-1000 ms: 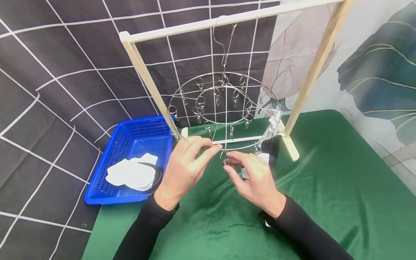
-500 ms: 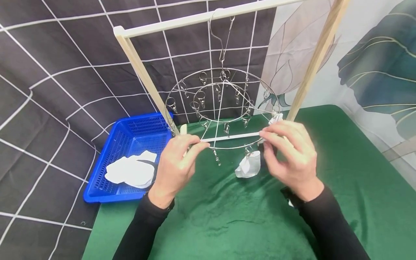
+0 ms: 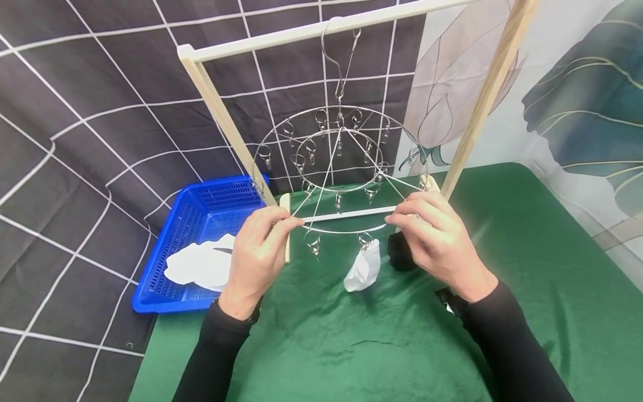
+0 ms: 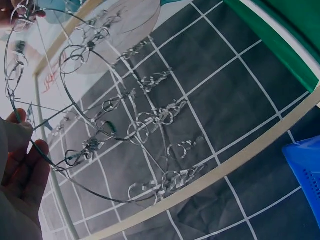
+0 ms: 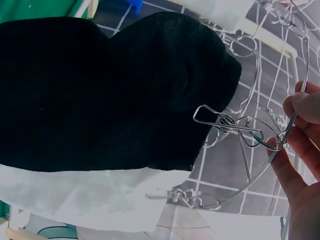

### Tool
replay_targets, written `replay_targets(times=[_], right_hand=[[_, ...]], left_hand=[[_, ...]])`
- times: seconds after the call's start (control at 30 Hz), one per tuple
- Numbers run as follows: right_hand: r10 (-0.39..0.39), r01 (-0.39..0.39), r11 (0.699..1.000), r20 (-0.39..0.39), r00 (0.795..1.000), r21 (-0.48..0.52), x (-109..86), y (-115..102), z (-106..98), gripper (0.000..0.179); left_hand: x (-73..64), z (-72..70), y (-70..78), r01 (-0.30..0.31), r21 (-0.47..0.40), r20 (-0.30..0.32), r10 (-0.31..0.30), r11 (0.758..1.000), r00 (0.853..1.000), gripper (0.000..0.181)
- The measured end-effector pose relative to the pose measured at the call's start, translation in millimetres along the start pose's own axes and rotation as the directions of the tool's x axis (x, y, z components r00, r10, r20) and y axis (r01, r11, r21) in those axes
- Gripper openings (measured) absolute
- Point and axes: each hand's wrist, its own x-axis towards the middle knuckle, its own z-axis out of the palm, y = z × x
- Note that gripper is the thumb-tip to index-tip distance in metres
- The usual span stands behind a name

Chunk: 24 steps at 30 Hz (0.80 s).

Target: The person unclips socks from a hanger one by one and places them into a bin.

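Observation:
A round wire drying hanger [image 3: 346, 231] with two rings and several metal clips hangs from the wooden rack. My left hand [image 3: 253, 254] pinches its outer ring at the front left. At the front right, my right hand [image 3: 442, 240] holds the same ring between thumb and fingers, as the right wrist view also shows. From a clip between my hands dangles a white sock [image 3: 364, 267]. A black sock [image 5: 120, 95] hangs from a clip [image 5: 227, 122] beside my right hand, with another white sock [image 5: 95, 197] next to it. An unloaded clip [image 3: 313, 247] hangs near my left fingers.
The wooden rack [image 3: 311, 34] stands over a green cloth [image 3: 351, 352]. At the left, a blue basket [image 3: 145, 301] contains white socks [image 3: 198, 267] and something dark. A dark gridded backdrop [image 3: 150, 72] lies behind.
My right hand let go of a clip near the middle and moved right to the ring. The hanger has turned, and its front clips and white sock have swung left.

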Motion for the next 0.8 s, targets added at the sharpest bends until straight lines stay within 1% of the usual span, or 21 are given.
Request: replay_targets(times=[0.13, 0.27, 0.3, 0.33, 0.37, 0.4, 0.43, 0.47, 0.5, 0.53, 0.6, 0.63, 0.67, 0.7, 0.73, 0.77, 0.8], right_hand=[[-0.008, 0.008, 1.0, -0.006, 1.0, -0.016, 1.1, -4.3, -0.1, 0.022], [-0.017, 0.016, 0.999, -0.013, 1.0, -0.044, 2.4, -10.1, 1.5, 0.022], [-0.019, 0.018, 0.998, -0.015, 1.0, -0.053, 2.8, -11.6, 2.3, 0.022], [-0.022, 0.021, 0.998, -0.016, 1.0, -0.065, 3.3, -13.1, 3.3, 0.022], [-0.027, 0.026, 0.997, -0.016, 1.0, -0.071, 3.9, -14.6, 4.5, 0.023], [-0.031, 0.03, 0.997, -0.014, 0.999, -0.074, 4.6, -16.2, 5.6, 0.023], [-0.035, 0.034, 0.997, -0.01, 0.999, -0.076, 5.5, -17.9, 6.6, 0.023], [-0.039, 0.039, 0.996, -0.007, 0.999, -0.078, 6.4, -19.5, 7.8, 0.023], [-0.044, 0.044, 0.996, -0.005, 0.999, -0.078, 7.4, -21.1, 8.8, 0.023], [-0.051, 0.051, 0.996, -0.004, 0.999, -0.075, 8.2, -22.4, 9.9, 0.023], [-0.061, 0.061, 0.996, -0.001, 0.998, -0.069, 9.5, -25.3, 11.8, 0.023], [-0.064, 0.064, 0.995, 0.0, 0.998, -0.071, 10.0, -26.6, 12.6, 0.023], [-0.066, 0.066, 0.995, 0.002, 0.998, -0.074, 10.1, -28.1, 13.3, 0.023], [-0.066, 0.067, 0.995, 0.007, 0.998, -0.079, 10.3, -29.6, 13.9, 0.023], [-0.065, 0.066, 0.994, 0.016, 0.998, -0.083, 10.4, -30.9, 14.7, 0.023], [-0.061, 0.063, 0.994, 0.026, 0.998, -0.085, 10.5, -32.3, 15.4, 0.023], [-0.055, 0.058, 0.994, 0.035, 0.998, -0.088, 10.7, -33.6, 15.9, 0.023]], left_hand=[[-3.5, 1.9, 0.3, 0.007, 0.01, -0.013, -0.007, 1.0, 1.0, 0.015], [-14.9, 5.2, 2.7, 0.05, 0.006, -0.09, -0.049, 0.999, 0.995, 0.012], [-19.6, 5.8, 3.2, 0.062, 0.006, -0.105, -0.062, 0.998, 0.993, 0.013], [-24.6, 6.5, 3.1, 0.072, -0.002, -0.114, -0.072, 0.997, 0.991, 0.019], [-29.6, 7.1, 2.8, 0.086, -0.015, -0.104, -0.088, 0.996, 0.991, 0.025], [-34.8, 7.7, 2.1, 0.106, -0.034, -0.074, -0.108, 0.994, 0.991, 0.03], [-40.3, 8.8, 0.8, 0.13, -0.052, -0.032, -0.132, 0.99, 0.991, 0.034], [-45.4, 10.1, -0.4, 0.162, -0.078, 0.021, -0.161, 0.984, 0.987, 0.037], [-50.2, 11.9, -1.7, 0.204, -0.113, 0.088, -0.194, 0.973, 0.977, 0.039], [-54.5, 14.0, -2.2, 0.256, -0.15, 0.166, -0.231, 0.955, 0.959, 0.04], [-61.2, 19.2, -1.1, 0.365, -0.225, 0.325, -0.283, 0.904, 0.902, 0.041], [-63.5, 22.3, 0.5, 0.414, -0.265, 0.39, -0.296, 0.871, 0.872, 0.043], [-65.1, 25.4, 3.1, 0.463, -0.311, 0.447, -0.302, 0.83, 0.842, 0.044], [-66.0, 28.7, 6.2, 0.501, -0.347, 0.488, -0.303, 0.793, 0.818, 0.045], [-66.6, 32.1, 9.5, 0.527, -0.375, 0.512, -0.304, 0.763, 0.804, 0.046], [-66.5, 35.2, 12.8, 0.543, -0.4, 0.522, -0.303, 0.739, 0.797, 0.045], [-65.9, 38.1, 15.9, 0.552, -0.422, 0.518, -0.308, 0.719, 0.798, 0.042]])
